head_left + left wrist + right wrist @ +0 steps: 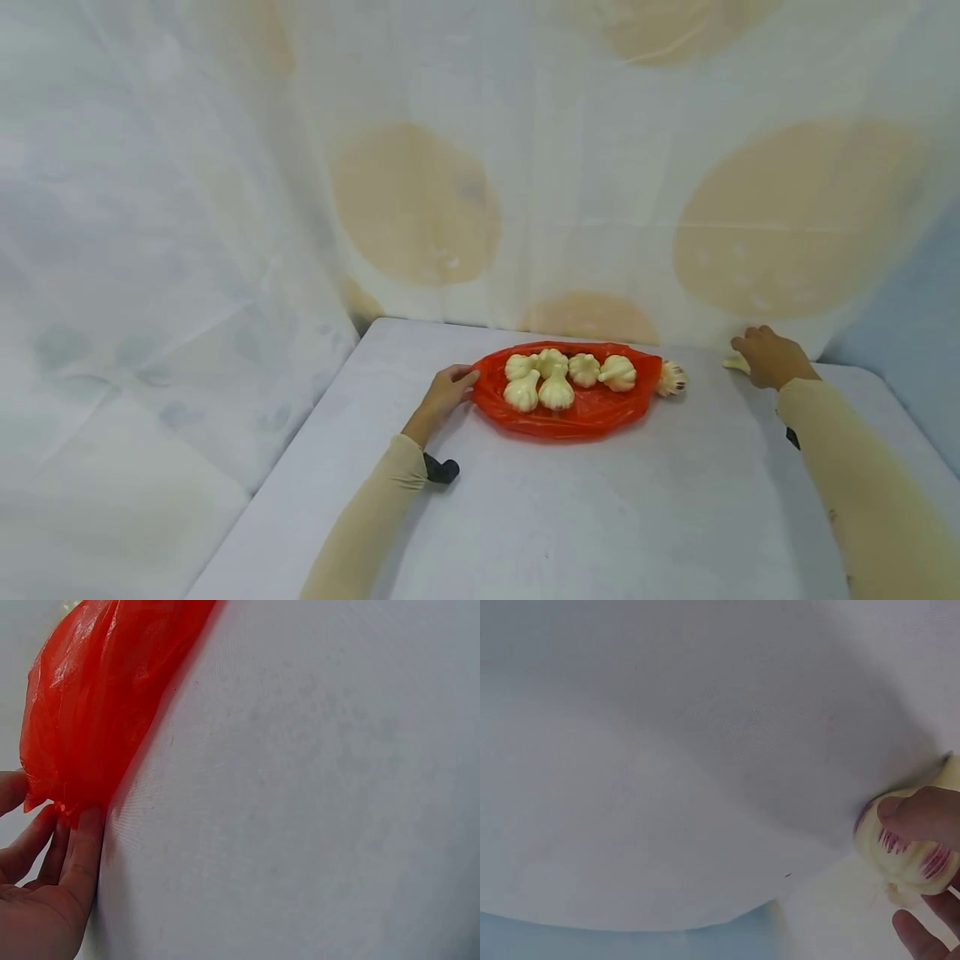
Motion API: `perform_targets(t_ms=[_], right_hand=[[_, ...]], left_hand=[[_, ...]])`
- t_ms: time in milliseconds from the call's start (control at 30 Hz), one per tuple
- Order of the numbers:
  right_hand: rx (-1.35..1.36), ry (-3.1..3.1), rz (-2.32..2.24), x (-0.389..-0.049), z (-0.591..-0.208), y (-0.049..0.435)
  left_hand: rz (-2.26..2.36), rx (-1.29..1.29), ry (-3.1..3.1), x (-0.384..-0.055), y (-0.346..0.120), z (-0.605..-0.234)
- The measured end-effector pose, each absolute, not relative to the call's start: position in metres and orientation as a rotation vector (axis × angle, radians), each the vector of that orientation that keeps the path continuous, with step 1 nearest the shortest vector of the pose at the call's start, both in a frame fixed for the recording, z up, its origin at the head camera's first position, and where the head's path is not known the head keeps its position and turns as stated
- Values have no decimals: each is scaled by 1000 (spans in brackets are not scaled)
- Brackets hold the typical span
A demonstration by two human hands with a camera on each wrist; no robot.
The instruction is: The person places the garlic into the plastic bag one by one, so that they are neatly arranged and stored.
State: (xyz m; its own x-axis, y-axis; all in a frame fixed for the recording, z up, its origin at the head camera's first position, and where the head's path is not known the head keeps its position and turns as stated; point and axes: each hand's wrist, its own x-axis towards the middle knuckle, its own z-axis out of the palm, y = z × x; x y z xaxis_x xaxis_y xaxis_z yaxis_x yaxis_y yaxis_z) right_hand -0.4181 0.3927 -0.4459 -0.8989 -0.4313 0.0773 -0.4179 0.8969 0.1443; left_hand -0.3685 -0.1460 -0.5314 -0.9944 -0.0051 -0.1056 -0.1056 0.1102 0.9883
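A red plastic bag [525, 427] lies spread on the table with several pale garlic bulbs [557, 389] on it. At its left end, my left hand [448, 390] holds the bag's edge; in the left wrist view the fingers [88, 844] meet the gathered red plastic. Far to the right, my right hand [772, 357] grips a garlic bulb [904, 859] streaked with purple. Its thumb [919, 814] presses on the bulb's side, and other fingers are below. From the head, only the pale stem shows past the hand.
Another purple-streaked garlic bulb [672, 379] lies just off the bag's right end. The white table [562, 517] meets a hanging curtain [592, 208] with tan spots at its back edge. Pale sheeting [150, 333] hangs on the left, and a blue surface [907, 333] borders the right.
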Motion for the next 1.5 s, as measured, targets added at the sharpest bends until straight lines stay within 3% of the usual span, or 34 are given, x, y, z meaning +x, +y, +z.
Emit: perform_targets(t_ms=[867,1500], right_hand=[[635,-2882,-210,-417,-438,399],[509,-2763,431,-391,-416,360]], left_hand=[[2045,-143,2286,-368,-144,-524],[2037,-119,2302,-365,-145,-531]])
